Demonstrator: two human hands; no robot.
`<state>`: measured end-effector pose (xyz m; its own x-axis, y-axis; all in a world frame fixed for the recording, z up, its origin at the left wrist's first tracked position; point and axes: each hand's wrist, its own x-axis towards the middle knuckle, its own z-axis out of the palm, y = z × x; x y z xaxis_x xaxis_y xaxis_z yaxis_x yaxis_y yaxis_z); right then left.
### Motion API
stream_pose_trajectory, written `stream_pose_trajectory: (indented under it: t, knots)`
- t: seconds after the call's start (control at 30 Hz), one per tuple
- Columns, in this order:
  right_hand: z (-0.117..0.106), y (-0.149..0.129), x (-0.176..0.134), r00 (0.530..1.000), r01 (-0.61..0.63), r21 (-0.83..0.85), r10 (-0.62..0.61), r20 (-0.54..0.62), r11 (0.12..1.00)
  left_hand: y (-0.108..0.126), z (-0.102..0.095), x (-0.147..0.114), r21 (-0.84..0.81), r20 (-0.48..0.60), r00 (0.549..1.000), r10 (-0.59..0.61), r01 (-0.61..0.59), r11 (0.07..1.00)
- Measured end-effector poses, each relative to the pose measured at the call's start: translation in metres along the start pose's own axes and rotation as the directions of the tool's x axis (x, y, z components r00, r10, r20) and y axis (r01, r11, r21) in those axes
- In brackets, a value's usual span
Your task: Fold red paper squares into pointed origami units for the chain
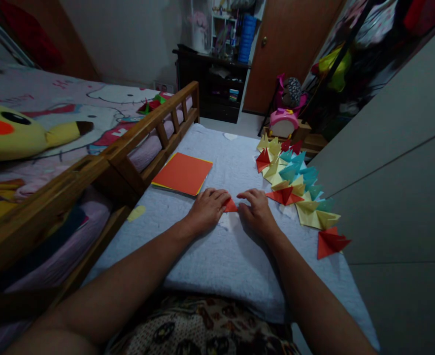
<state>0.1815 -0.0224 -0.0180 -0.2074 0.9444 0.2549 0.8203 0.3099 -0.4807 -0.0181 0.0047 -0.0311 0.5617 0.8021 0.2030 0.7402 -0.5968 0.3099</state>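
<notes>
A small folded piece of red-orange paper lies on the light blue cloth, its left part hidden under fingers. My left hand holds it down against the surface, fingers bent over its edge. Just to the right, my right hand hovers close to the paper's tip, thumb and index finger apart with nothing visible between them. Beyond my left hand rests a stack of square paper, with an orange-red sheet on top and yellow edges below. Folded paper figures in yellow, blue and red stand in rows on the right.
A wooden bed rail borders the blue-covered surface on the left. Behind it, a yellow plush toy lies on a patterned bed. A pale cabinet closes off the right side. A dark shelf stands at the back.
</notes>
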Motion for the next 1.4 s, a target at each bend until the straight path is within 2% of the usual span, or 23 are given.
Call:
stream_pose_trajectory:
  t: [0.07,0.13,0.3,0.57,0.77,0.9,1.1,1.3,1.4]
  knots:
    - [0.002,-0.005,0.002,0.995,0.060,0.027,-0.062,0.077,0.998,0.001,-0.002,0.000,-0.026,-0.009,1.000,0.001,-0.002,1.000]
    - [0.007,-0.008,0.004,0.992,0.057,0.010,-0.058,0.113,0.998,0.002,-0.005,0.001,-0.041,-0.007,1.000,-0.008,0.007,0.999]
    - [0.014,-0.009,0.005,0.993,0.019,-0.040,-0.014,0.114,0.999,0.004,-0.005,0.000,-0.037,0.001,0.999,-0.050,0.050,0.998]
    - [0.012,-0.013,0.004,0.993,-0.013,-0.063,0.020,0.117,0.998,0.002,0.003,-0.006,-0.004,0.022,0.993,-0.116,0.116,0.993]
    - [0.009,-0.016,0.004,0.991,-0.041,-0.049,0.047,0.128,0.998,0.000,0.002,-0.004,-0.109,-0.006,0.988,-0.151,0.150,0.983]
    - [0.012,-0.018,0.006,0.991,-0.082,-0.071,0.089,0.104,0.994,0.000,0.003,-0.002,-0.205,-0.041,0.992,-0.117,0.106,0.973]
    - [0.020,-0.024,0.008,0.987,-0.144,-0.110,0.151,0.057,0.984,0.005,0.007,-0.004,-0.064,-0.078,0.987,-0.143,0.139,0.988]
    - [0.017,-0.017,0.006,0.985,-0.168,-0.036,0.169,0.043,0.985,0.010,0.001,-0.007,0.052,-0.024,0.982,-0.187,0.188,0.981]
    - [0.013,-0.011,0.004,0.988,-0.155,0.008,0.155,0.026,0.988,0.013,-0.005,-0.005,0.021,0.005,0.978,-0.207,0.207,0.978]
